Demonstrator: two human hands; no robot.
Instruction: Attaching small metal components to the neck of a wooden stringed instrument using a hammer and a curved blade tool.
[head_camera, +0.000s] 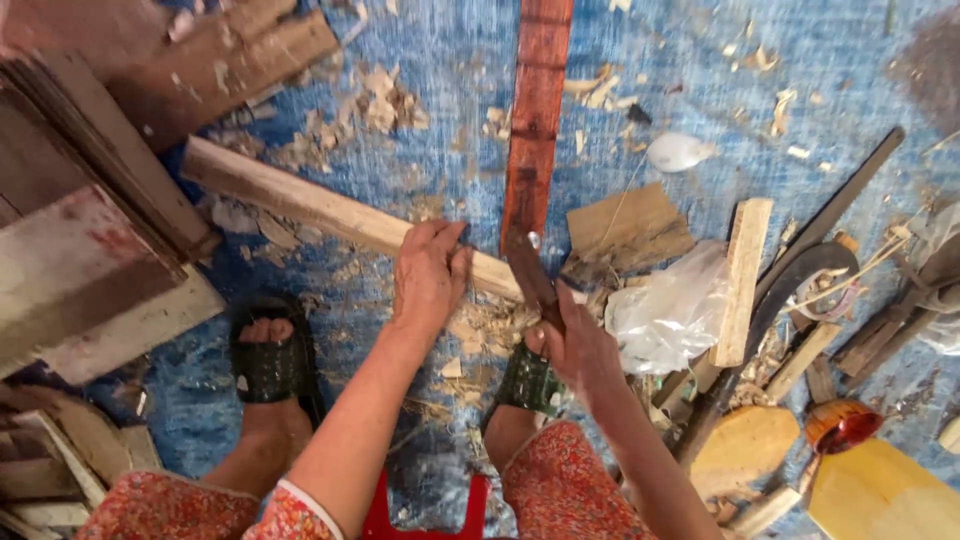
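My left hand (428, 272) grips a long pale wooden stick (300, 200) that lies slanted across the blue tarp (450, 80), holding it near its right end. My right hand (580, 345) is closed on the dark handle of a chopping knife (530, 275), whose blade meets the stick's end just right of my left hand. Wood chips (480, 325) lie under the cut. Both my feet in dark sandals (270, 365) rest on the tarp, the right sandal (527, 382) right below the knife hand.
A red-brown plank (535, 110) runs up from the stick. Stacked boards (90, 230) fill the left. To the right lie a clear plastic bag (672, 305), a short pale slat (742, 280), a cardboard piece (628, 228), dark curved tools (810, 270), yellow wooden pieces (880, 495).
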